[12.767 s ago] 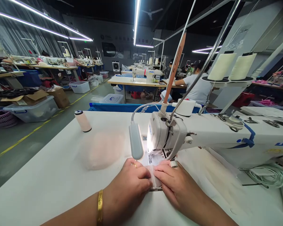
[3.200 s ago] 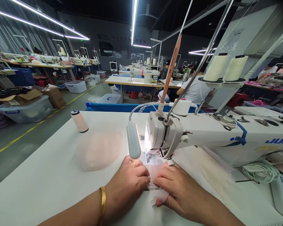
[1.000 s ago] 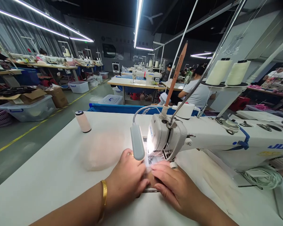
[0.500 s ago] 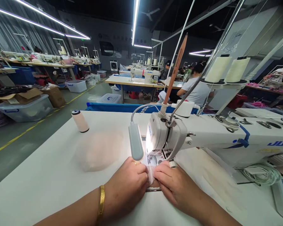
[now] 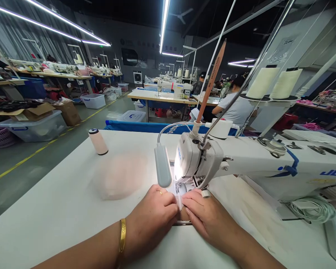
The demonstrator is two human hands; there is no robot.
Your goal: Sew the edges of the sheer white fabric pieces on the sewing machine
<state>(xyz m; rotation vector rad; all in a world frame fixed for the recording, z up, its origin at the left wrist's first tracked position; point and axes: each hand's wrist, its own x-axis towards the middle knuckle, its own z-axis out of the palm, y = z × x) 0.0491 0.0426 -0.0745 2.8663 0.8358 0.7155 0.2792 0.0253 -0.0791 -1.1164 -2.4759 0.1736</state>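
Observation:
A white sewing machine [image 5: 194, 157] stands before me, its lit needle area just beyond my fingers. My left hand [image 5: 156, 211] is closed, its thumb and fingers pinching the left edge of a narrow, sheer pale fabric strip [image 5: 180, 202]. My right hand [image 5: 208, 218] grips the strip's other edge with bent fingers. The strip runs up toward the presser foot; most of it is hidden by my hands. Close above my left hand hangs a grey lamp head [image 5: 162, 166] on a bent metal neck.
Sheer beige fabric [image 5: 123, 177] lies in a soft heap on the white table [image 5: 72, 209] at left, a pale thread cone [image 5: 98, 142] behind it. More pale fabric [image 5: 254, 207] lies right, under the machine arm. A coiled cable [image 5: 310, 209] rests further right. A person [image 5: 232, 106] sits ahead.
Less of the strip shows between my hands, and its near end sits closer to the needle. Both hands keep their grip. The whole view has shifted slightly.

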